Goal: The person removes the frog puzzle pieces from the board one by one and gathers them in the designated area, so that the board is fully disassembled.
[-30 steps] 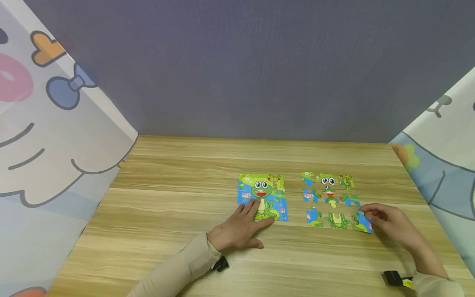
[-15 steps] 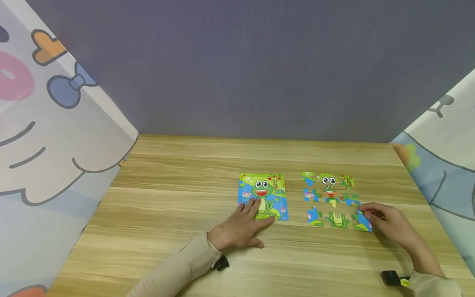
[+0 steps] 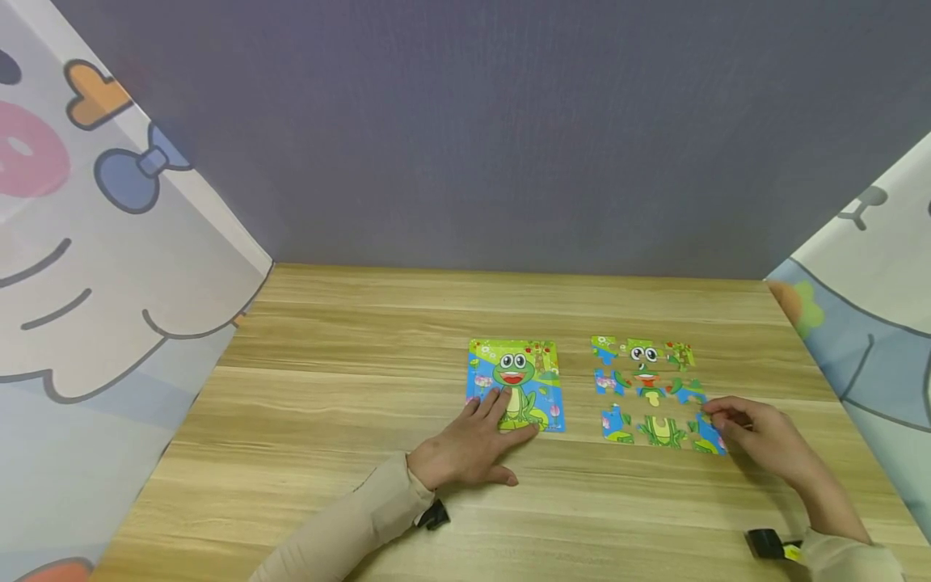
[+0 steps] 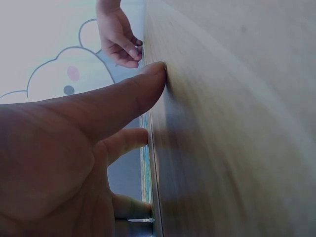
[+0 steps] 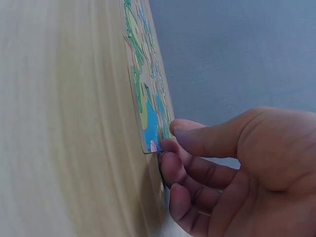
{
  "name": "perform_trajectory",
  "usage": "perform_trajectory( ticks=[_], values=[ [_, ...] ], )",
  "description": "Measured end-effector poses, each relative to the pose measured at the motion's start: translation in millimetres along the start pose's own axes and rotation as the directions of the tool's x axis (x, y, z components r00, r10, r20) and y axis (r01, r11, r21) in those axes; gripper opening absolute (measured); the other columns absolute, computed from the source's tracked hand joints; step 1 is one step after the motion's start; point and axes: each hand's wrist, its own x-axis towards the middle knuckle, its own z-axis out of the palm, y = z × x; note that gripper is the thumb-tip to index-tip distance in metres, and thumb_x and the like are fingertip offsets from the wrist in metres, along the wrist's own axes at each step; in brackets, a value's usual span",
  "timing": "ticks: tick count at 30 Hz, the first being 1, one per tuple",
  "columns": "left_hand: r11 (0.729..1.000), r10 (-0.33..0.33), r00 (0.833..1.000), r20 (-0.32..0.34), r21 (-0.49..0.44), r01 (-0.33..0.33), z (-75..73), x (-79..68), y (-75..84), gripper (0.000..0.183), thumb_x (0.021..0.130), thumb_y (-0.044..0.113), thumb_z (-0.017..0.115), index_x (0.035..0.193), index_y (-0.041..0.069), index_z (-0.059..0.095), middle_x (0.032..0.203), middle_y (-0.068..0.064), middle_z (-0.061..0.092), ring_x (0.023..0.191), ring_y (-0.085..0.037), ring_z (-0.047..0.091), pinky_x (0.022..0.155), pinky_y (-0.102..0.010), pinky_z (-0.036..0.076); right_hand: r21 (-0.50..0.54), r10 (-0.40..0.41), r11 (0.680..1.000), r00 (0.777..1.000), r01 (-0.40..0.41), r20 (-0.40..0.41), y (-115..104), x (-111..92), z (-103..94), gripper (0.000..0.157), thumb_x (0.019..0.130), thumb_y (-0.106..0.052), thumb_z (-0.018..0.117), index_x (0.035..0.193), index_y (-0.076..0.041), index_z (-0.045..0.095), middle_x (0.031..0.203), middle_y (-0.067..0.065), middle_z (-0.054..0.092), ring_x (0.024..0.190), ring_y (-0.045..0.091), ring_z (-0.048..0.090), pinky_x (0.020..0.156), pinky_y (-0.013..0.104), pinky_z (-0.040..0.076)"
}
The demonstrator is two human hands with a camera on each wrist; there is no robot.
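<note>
My left hand [image 3: 465, 444] lies with spread fingers across the lower part of a square frog picture board [image 3: 541, 372]; the thumb rests on the tabletop in the left wrist view. To the right lie several loose frog puzzle pieces, spaced in rough rows. My right hand [image 3: 767, 440] has its thumb and curled fingers at the upper right edge of the blue-and-green corner puzzle piece [image 3: 711, 436], pinching it low over the table. In the right wrist view that corner piece [image 5: 150, 123] lies nearly flat, fingertips right at its edge. Beside it is the frog-legs piece [image 3: 663, 434].
The wooden table [image 3: 349, 339] ends at a grey panel [image 3: 465, 145] at the back. Cartoon-printed panels [image 3: 109, 283] stand at both sides. Black straps with buckles [image 3: 434, 516] hang at both wrists. The top-row pieces, including the frog-eyes piece [image 3: 643, 352], lie farther back.
The corner piece has shifted slightly left and now lies flatter, with the right hand following it. The left hand stays in place on the board.
</note>
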Motion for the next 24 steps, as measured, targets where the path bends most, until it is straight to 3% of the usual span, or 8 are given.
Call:
perform_trajectory(
  ticks=[5,9,15,17,20,22,24],
  values=[
    [1.000,-0.008,1.000,0.015,-0.018,0.009,-0.3,0.4,1.2,0.074,0.092,0.060,0.059,0.157,0.039,0.030,0.167,-0.022,0.015,0.156,-0.038,0.019,0.120,-0.053,0.033,-0.006,0.041,0.999,0.999,-0.041,0.018,-1,-1,-1.7,0.018,0.096,-0.002,0.061,0.112,0.000,0.070,0.095,0.007,0.075,0.077,-0.012,0.057,0.063,0.018,0.049],
    [1.000,-0.002,1.000,0.010,-0.003,0.002,-1.3,0.8,0.7,0.075,0.091,0.061,0.060,0.156,0.040,0.030,0.166,-0.022,0.017,0.155,-0.039,0.021,0.120,-0.056,0.032,-0.039,0.030,0.999,1.000,-0.030,-0.005,-6,3,-3.9,0.018,0.095,-0.003,0.064,0.111,0.000,0.070,0.094,0.010,0.074,0.077,-0.015,0.054,0.062,0.017,0.048],
    [0.999,0.034,0.998,-0.045,-0.032,-0.035,-7.6,6.4,-5.9,0.086,0.088,0.063,0.063,0.157,0.030,0.026,0.151,-0.019,0.038,0.145,-0.037,0.037,0.114,-0.059,0.035,-0.056,-0.016,0.998,0.999,0.014,-0.028,-24,19,-4.6,0.018,0.094,-0.005,0.065,0.111,0.000,0.070,0.090,0.008,0.074,0.076,-0.015,0.053,0.060,0.019,0.047],
    [0.996,0.031,0.998,-0.053,-0.081,-0.035,-11.6,10.9,-10.2,0.087,0.088,0.063,0.064,0.157,0.026,0.025,0.146,-0.015,0.042,0.141,-0.036,0.040,0.113,-0.059,0.035,-0.044,-0.040,0.998,0.999,0.039,-0.025,-31,25,-3.8,0.019,0.095,-0.005,0.065,0.113,0.001,0.070,0.091,0.009,0.073,0.076,-0.013,0.054,0.060,0.020,0.047],
    [0.974,0.016,0.999,-0.045,-0.226,-0.026,-18.7,17.3,-20.0,0.086,0.091,0.058,0.063,0.158,0.022,0.024,0.148,-0.013,0.043,0.143,-0.035,0.038,0.115,-0.061,0.029,-0.014,-0.075,0.997,0.997,0.075,-0.028,-43,36,-1.3,0.021,0.095,-0.006,0.065,0.114,0.001,0.069,0.092,0.010,0.072,0.077,-0.011,0.055,0.061,0.019,0.049],
    [0.941,-0.010,0.998,-0.054,-0.339,-0.009,-24.3,19.6,-28.0,0.084,0.094,0.055,0.062,0.159,0.020,0.022,0.157,-0.014,0.036,0.151,-0.037,0.028,0.120,-0.065,0.019,-0.007,-0.097,0.995,0.995,0.096,-0.035,-50,42,1.1,0.022,0.095,-0.008,0.066,0.115,0.001,0.069,0.095,0.011,0.073,0.079,-0.011,0.056,0.063,0.019,0.050],
    [0.910,-0.043,0.994,-0.105,-0.415,-0.005,-30.2,19.8,-37.2,0.085,0.095,0.053,0.061,0.161,0.018,0.020,0.164,-0.017,0.026,0.156,-0.038,0.016,0.121,-0.068,0.010,-0.026,-0.117,0.993,0.992,0.115,-0.051,-54,48,4.2,0.025,0.096,-0.011,0.066,0.118,0.002,0.068,0.102,0.016,0.071,0.085,-0.001,0.062,0.066,0.024,0.053]
  ],
)
